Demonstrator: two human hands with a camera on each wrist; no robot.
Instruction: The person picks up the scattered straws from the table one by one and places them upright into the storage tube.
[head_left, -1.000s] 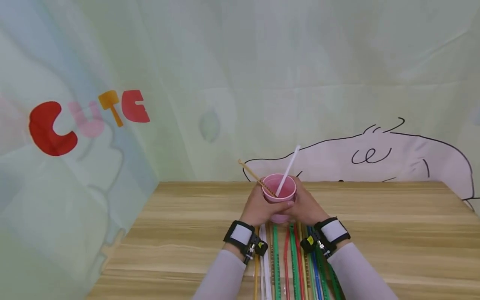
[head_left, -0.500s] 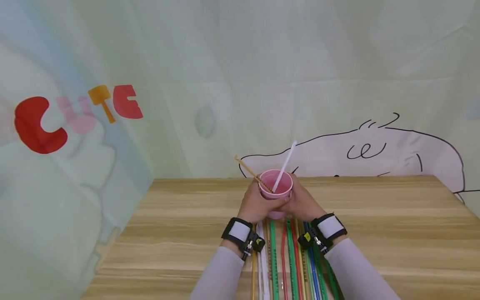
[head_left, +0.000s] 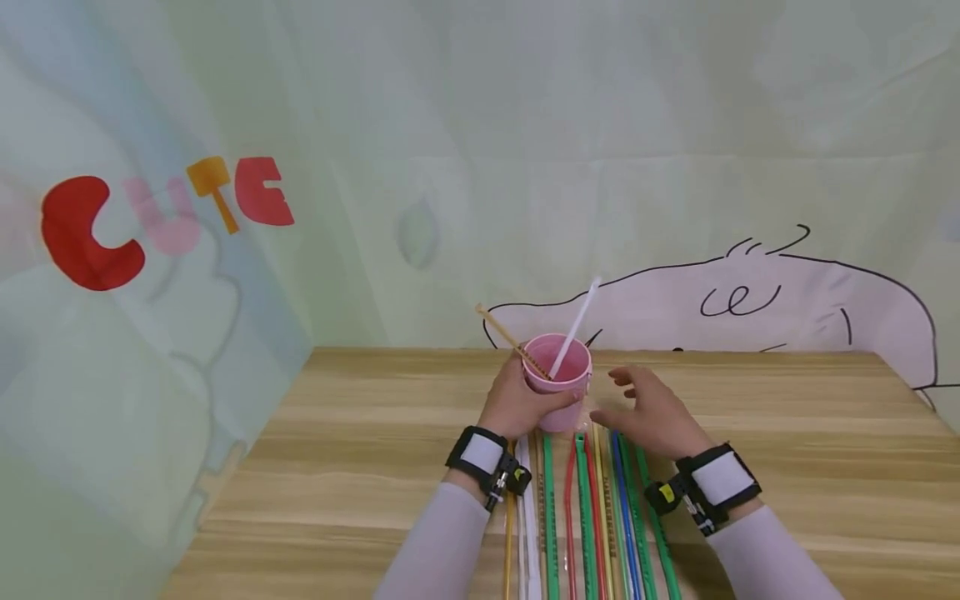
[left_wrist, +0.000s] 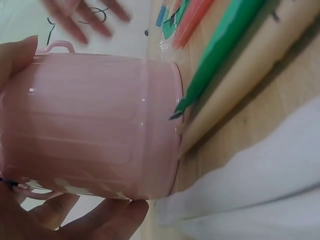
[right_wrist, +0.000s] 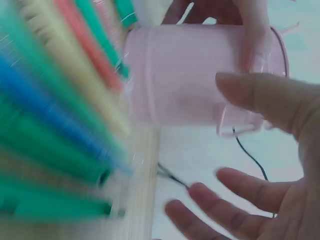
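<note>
A pink cup (head_left: 561, 418) with small side loops stands upright at the middle of the table. Out of it lean a yellow-brown straw (head_left: 498, 327) to the left and a white straw (head_left: 582, 317) to the right. My left hand (head_left: 513, 406) grips the cup's left side, its thumb across the front and several fingers round the other side in the left wrist view. Just right of the cup, my right hand (head_left: 654, 414) is spread, fingers bent a little and holding nothing. In the right wrist view its thumb overlaps the cup (right_wrist: 185, 75); contact there I cannot tell.
Several straws lie side by side in front of the cup, among them a green straw (head_left: 550, 517), a blue straw (head_left: 625, 508) and a red straw (head_left: 568, 517). The wooden table (head_left: 375, 450) ends at a printed cloth backdrop (head_left: 480, 167).
My right hand has let go of the cup and moved right, its fingers opening. The left hand keeps its hold, and the cup stays where it was.
</note>
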